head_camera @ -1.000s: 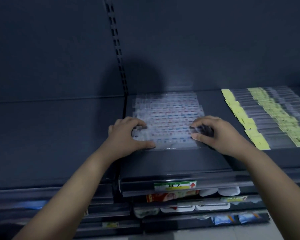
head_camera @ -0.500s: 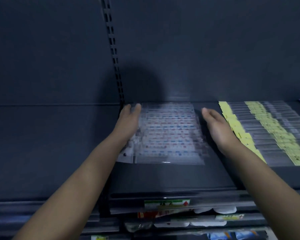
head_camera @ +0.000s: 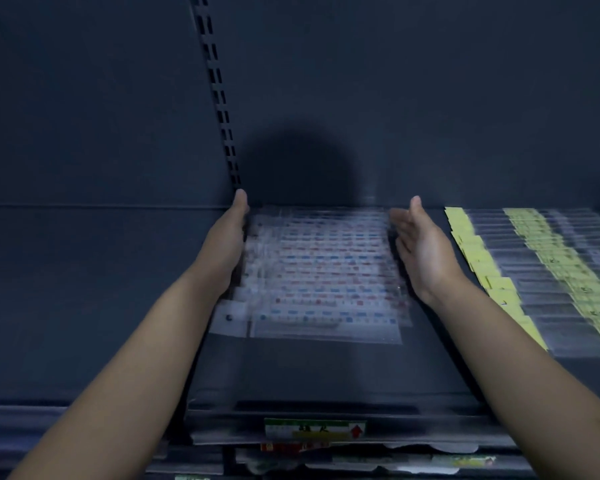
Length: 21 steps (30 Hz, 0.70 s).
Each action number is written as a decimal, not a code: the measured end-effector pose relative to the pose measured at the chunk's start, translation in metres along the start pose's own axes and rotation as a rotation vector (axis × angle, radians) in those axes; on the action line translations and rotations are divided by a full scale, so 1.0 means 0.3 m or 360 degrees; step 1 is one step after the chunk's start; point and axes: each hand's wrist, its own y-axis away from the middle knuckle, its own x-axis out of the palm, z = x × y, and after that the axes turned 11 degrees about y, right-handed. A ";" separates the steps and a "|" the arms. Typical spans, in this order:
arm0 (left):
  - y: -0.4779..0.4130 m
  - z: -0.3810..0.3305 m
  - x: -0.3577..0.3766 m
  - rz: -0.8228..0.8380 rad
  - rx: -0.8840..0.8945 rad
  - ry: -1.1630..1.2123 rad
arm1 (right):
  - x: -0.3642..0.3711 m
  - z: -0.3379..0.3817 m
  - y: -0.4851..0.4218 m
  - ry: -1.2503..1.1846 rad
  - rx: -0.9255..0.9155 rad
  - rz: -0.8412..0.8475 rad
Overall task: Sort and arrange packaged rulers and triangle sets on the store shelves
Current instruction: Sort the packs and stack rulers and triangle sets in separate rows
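A fanned stack of clear packaged rulers with red and blue print lies flat on the dark shelf, reaching to its back wall. My left hand lies straight along the stack's left edge, fingers pointing to the back wall and touching the packets. On the other side my right hand is flat and upright, palm facing the stack, just off its right edge. Neither hand holds anything. The picture is blurred by motion.
To the right lie overlapping rows of clear ruler packets with yellow labels. A slotted upright runs up the back wall. A green price tag sits on the shelf's front rail, with more goods on lower shelves.
My hands let go of the stack's front corners, slid back along its sides and straightened. The stack now lies farther back on the shelf, and the view has moved closer.
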 end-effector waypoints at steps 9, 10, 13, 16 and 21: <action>0.126 0.056 0.000 0.0046 0.0004 0.0297 | 0.001 -0.043 0.082 0.0221 0.0122 0.0139; 0.129 0.058 0.007 -0.0004 -0.0008 0.0382 | 0.004 -0.040 0.082 0.0206 0.0131 0.0124; 0.126 0.062 0.036 -0.0092 0.0017 0.0433 | 0.016 -0.040 0.088 0.0185 0.0139 0.0063; 0.125 0.067 0.054 -0.0117 0.0017 0.0443 | 0.009 -0.043 0.084 0.0210 0.0125 0.0050; 0.136 0.052 -0.003 -0.0186 0.0003 0.0330 | -0.021 -0.047 0.092 0.0043 0.0110 0.0030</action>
